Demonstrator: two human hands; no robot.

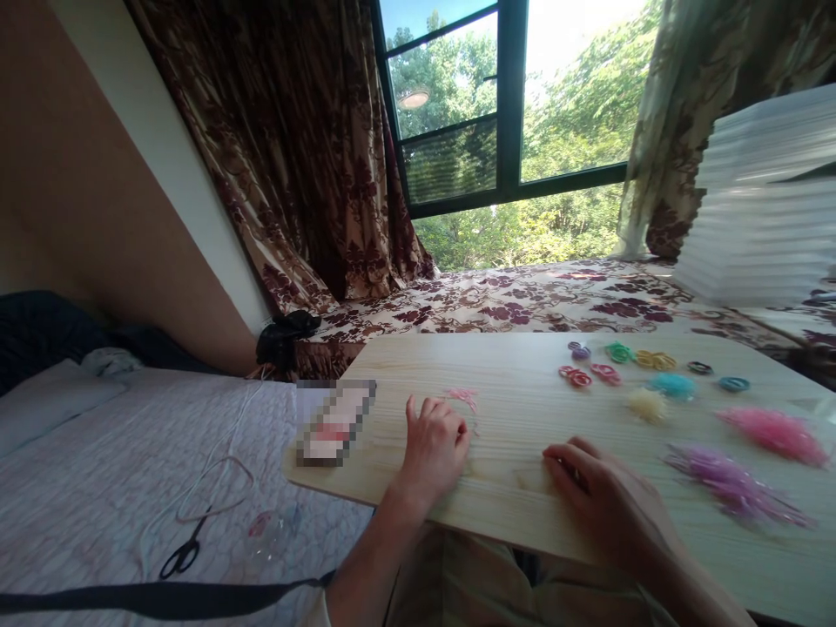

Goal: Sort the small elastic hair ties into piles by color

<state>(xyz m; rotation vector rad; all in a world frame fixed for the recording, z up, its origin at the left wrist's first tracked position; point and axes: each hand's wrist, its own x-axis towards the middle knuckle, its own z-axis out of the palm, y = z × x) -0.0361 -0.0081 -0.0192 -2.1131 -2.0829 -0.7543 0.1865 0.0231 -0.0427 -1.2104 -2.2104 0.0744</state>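
My left hand [435,441] rests on a pale wooden board, its fingers bent and closed. What lies under the fingertips, if anything, is hidden. Just beyond the knuckles is a small bunch of thin pink strands [462,398], with a fine loose strand beside the hand. Farther right, my right hand [597,488] lies at the board's near side with its fingers curled inward; I cannot make out anything inside it. To its right are a purple bundle of thin strands [735,483] and a pink bundle of thin strands [777,434].
Small coloured heaps, among them a turquoise pile [672,385] and a cream pile [646,405], sit on the board's [509,488] far right. A blurred-out flat object [336,422] is at its left edge. Black-handled scissors [183,556] and a white cable [196,492] lie on the bed.
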